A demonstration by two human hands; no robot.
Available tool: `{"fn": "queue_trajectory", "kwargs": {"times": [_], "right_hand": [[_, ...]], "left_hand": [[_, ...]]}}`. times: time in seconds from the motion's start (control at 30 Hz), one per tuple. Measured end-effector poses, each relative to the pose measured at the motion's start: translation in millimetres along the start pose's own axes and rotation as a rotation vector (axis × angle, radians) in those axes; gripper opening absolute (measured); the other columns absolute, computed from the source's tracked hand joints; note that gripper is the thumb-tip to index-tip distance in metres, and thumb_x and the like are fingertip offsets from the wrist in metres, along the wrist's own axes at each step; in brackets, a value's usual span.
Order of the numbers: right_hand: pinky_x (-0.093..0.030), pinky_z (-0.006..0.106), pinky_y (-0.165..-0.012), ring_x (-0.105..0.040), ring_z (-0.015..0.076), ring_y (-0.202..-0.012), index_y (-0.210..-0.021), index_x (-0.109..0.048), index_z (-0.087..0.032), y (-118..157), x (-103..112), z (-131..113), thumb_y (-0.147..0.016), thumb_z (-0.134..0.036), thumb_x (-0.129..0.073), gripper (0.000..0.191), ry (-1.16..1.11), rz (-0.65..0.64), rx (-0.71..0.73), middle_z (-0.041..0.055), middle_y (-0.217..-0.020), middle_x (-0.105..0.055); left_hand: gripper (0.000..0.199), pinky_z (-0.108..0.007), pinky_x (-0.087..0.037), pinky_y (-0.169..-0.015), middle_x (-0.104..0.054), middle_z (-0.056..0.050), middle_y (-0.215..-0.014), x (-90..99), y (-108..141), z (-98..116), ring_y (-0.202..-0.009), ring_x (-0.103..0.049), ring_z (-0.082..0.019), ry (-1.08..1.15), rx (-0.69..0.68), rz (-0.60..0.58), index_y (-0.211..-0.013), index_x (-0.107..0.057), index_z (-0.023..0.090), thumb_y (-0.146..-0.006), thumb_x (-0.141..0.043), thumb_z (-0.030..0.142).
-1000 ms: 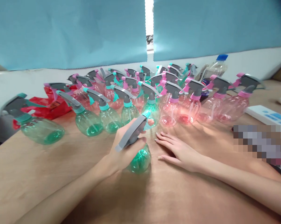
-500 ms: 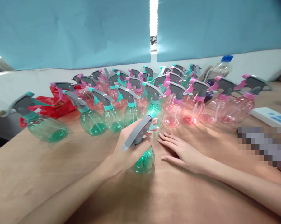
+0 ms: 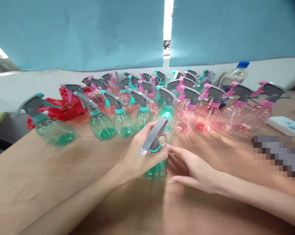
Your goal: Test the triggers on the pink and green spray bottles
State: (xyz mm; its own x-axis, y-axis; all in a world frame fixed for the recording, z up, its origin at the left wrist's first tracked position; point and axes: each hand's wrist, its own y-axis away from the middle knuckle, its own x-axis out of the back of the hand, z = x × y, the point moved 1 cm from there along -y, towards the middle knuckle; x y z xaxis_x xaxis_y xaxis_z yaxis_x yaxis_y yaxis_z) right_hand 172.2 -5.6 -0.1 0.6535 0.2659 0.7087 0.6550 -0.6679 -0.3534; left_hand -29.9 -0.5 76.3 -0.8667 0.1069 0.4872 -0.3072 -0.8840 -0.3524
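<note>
Head view, green spray bottle [image 3: 155, 171]: at table [image 3: 108, 195], before the bottle row [image 3: 124, 126].
Left hand [image 3: 135, 156]: fingers curled around bottle neck.
Right hand [image 3: 201, 169]: fingers part-open, holding nothing; bottle contact unclear.
Tipping risk: a forward nudge could topple closely spaced neighbours.

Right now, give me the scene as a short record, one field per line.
left hand: around the neck of a green spray bottle
right hand: open beside that bottle, contact unclear
surface: wooden table
front row, left part: green bottles, turquoise collars
front row, right part: pink bottles, pink collars
behind left: red plastic bag
far right: white object with blue markings
back right: blue-capped bottle
</note>
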Motion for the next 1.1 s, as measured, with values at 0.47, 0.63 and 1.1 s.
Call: {"fn": "queue_trajectory", "kwargs": {"times": [0.47, 0.63, 1.1], "right_hand": [[-0.049, 0.048, -0.098, -0.058, 0.0305, -0.12, -0.146, -0.031, -0.019, -80, -48, -63, -0.089, -0.048, -0.059, 0.07, -0.005, -0.096, 0.086, 0.0158, -0.135, -0.057], [-0.053, 0.045, -0.089, -0.065, 0.0288, -0.107, -0.134, -0.048, -0.024, -124, -57, -79, -0.088, -0.056, -0.057, 0.056, 0.065, -0.144, 0.095, 0.0113, -0.127, -0.062], [-0.053, 0.043, -0.08, -0.069, 0.0259, -0.087, -0.135, -0.048, -0.018, -207, -50, -89, -0.086, -0.044, -0.063, 0.058, 0.048, 0.101, -0.081, 0.0144, -0.119, -0.064]], "left_hand": [[0.047, -0.043, -0.05, -0.097, -0.059, -0.008, -0.12, 71.0, 91, -23, -0.115, -0.056, -0.028, -0.4, -0.059, 0.114, -0.121, -0.048, 0.025, -0.078, -0.068, 0.026], [0.049, -0.046, -0.048, -0.097, -0.056, -0.007, -0.119, 108.4, 119, -33, -0.114, -0.055, -0.029, -0.531, 0.053, 0.283, -0.125, -0.046, 0.029, -0.081, -0.068, 0.033], [0.055, -0.046, -0.048, -0.093, -0.063, -0.011, -0.118, 201.7, 104, -91, -0.111, -0.059, -0.033, -0.641, 0.285, 0.54, -0.119, -0.054, 0.019, -0.077, -0.071, 0.049]]}}
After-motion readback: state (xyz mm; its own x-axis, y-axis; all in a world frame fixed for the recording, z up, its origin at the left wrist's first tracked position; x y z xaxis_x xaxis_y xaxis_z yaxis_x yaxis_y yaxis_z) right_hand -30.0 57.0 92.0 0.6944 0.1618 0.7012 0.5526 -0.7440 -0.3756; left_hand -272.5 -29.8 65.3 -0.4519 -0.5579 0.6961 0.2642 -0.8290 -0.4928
